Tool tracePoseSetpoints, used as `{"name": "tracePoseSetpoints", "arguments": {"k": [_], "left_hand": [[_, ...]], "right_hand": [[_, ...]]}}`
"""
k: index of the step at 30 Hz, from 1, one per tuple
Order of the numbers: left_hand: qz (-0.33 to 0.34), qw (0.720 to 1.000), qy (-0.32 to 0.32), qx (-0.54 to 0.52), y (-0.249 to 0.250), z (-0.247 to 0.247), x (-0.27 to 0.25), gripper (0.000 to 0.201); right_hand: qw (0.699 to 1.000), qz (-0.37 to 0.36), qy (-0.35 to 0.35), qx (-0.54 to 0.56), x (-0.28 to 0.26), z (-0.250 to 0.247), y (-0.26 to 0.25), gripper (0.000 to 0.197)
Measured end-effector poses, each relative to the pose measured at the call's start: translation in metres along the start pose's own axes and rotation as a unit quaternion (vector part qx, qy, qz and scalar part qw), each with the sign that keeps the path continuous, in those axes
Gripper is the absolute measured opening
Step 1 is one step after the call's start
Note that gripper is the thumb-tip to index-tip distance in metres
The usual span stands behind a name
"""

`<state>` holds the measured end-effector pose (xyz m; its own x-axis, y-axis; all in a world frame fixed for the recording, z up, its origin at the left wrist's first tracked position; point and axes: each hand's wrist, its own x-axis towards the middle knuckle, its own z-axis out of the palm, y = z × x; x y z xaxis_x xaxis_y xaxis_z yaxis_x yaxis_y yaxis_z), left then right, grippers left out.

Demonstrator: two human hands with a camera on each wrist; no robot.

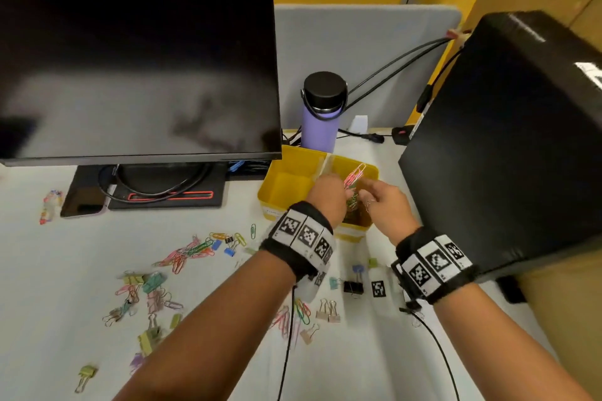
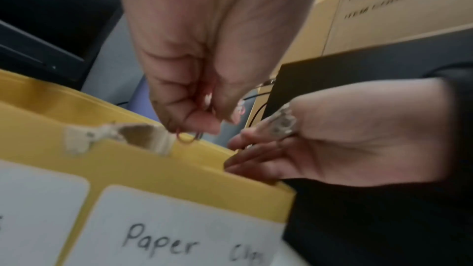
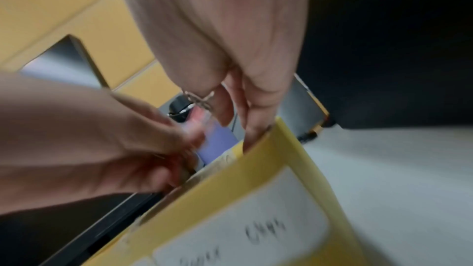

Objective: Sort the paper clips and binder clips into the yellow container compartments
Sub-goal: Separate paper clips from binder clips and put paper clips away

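The yellow container [image 1: 293, 158] has two compartments and stands behind my hands. Its right one carries a label reading "Paper Clips" [image 2: 163, 244]. My left hand [image 1: 329, 194] hovers over that right compartment and pinches a bunch of pink paper clips [image 1: 355, 174], with green clips [image 1: 352, 202] dangling below. Wire loops [image 2: 188, 138] poke out under its curled fingers [image 2: 194, 120]. My right hand [image 1: 382, 202] is beside it, with a ring on one finger. Its straight fingers [image 3: 252, 128] reach down inside the container wall [image 3: 294, 159] and hold nothing I can see.
Loose coloured paper clips [image 1: 192, 251] and pastel binder clips [image 1: 150, 285] lie scattered on the white table at left. A black binder clip [image 1: 353, 287] lies between my wrists. A monitor [image 1: 140, 58], a purple bottle [image 1: 321, 120] and a large black box [image 1: 505, 140] surround the container.
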<state>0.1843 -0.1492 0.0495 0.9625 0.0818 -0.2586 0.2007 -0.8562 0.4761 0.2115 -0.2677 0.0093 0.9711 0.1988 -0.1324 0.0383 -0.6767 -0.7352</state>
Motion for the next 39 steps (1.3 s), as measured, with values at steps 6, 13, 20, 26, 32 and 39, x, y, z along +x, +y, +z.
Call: {"name": "tracePoseSetpoints", "arguments": {"k": [6,13,20,26,32,39], "left_hand": [[0.075,0.997,0.021,-0.029,-0.022,-0.016,-0.018,0.04],[0.102,0.989,-0.093,0.047,-0.119,0.01,-0.097,0.028],[0.067,0.968,-0.175,0.166,-0.179,0.079,-0.166,0.093],[0.048,0.987,-0.145,0.059,-0.183,0.077,-0.196,0.088],[-0.076,0.978,-0.117,0.155,-0.21,0.09,-0.215,0.082],[-0.027,0.982,-0.062,0.175,-0.199,0.107,-0.212,0.058]], "right_hand": [[0.985,-0.138,0.081,0.07,-0.052,0.003,0.002,0.023],[0.913,-0.272,-0.269,-0.145,-0.135,0.049,0.035,0.025],[0.888,-0.315,-0.229,-0.245,-0.139,0.051,0.066,0.013],[0.874,-0.336,-0.239,-0.257,-0.147,0.055,0.054,0.031],[0.84,-0.376,-0.265,-0.288,-0.169,0.071,0.057,0.029],[0.913,-0.252,-0.165,-0.275,-0.162,0.054,0.059,0.021]]}}
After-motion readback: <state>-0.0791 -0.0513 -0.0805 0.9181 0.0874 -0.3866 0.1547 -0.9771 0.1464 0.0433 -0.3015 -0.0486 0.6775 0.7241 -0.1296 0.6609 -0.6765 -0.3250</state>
